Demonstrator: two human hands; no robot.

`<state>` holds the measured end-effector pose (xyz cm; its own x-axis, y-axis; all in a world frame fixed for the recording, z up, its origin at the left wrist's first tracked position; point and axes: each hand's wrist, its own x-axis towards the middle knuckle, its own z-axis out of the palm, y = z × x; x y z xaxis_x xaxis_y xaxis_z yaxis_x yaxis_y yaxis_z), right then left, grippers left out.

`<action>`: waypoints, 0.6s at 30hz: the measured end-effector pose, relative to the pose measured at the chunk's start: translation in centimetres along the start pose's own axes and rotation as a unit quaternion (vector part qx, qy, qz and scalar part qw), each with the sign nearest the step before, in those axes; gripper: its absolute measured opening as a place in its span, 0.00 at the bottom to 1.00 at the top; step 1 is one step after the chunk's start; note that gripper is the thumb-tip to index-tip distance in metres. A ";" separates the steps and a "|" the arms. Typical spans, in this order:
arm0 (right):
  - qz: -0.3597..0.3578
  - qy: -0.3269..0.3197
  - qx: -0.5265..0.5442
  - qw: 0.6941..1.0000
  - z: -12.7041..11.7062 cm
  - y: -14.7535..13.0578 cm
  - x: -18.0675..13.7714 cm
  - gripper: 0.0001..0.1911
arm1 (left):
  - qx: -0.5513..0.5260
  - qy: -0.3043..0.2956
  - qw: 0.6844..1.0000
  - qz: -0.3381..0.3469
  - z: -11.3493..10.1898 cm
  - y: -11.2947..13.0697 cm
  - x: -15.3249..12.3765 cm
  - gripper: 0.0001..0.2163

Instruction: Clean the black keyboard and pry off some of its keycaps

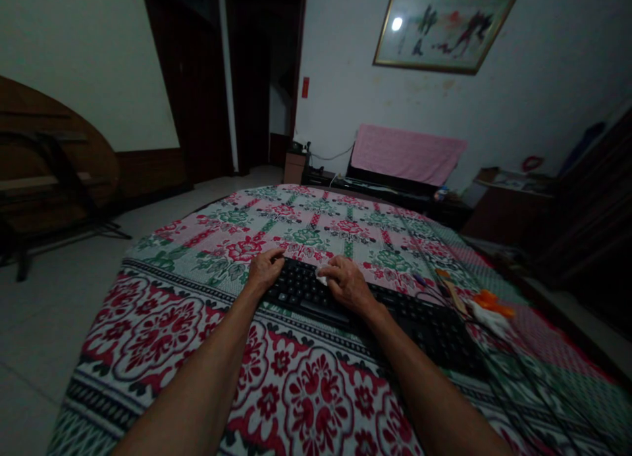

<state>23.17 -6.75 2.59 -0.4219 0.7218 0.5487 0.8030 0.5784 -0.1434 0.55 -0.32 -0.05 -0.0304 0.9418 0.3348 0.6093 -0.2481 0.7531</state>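
A black keyboard (301, 288) lies on the patterned bedspread (316, 403) in front of me. My left hand (265, 270) grips its upper left end, with the fingertips partly hidden at the edge. Over the keys left of the keyboard's middle, my right hand (347, 282) pinches a small crumpled white tissue (322, 276). The tissue touches the keys or is just above them; I cannot tell which. My right forearm covers part of the keyboard, and its number-pad end reaches out to the right.
Right of the keyboard lie an orange item (494, 303), a bunched white item (488, 319), a flat tan strip (454, 295) and dark cables. Beyond the bed, a pink cloth (407, 153) drapes a wide dark object. A folded round table (54, 147) leans at left.
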 end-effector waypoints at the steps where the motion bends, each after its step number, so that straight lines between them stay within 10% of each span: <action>1: -0.009 -0.008 -0.005 1.000 0.2 0.0 0.0 0.15 | 0.000 0.000 1.000 0.000 0.0 0.0 0.0 0.15; 18: 0.022 -0.004 -0.014 1.000 0.0 0.2 0.2 0.16 | 0.008 0.004 1.000 -0.006 0.2 0.0 0.1 0.15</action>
<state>23.21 -6.52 2.64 -0.3886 0.7497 0.5357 0.8322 0.5351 -0.1452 0.72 -0.18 -0.15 -0.0443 0.9424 0.3316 0.6217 -0.2338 0.7476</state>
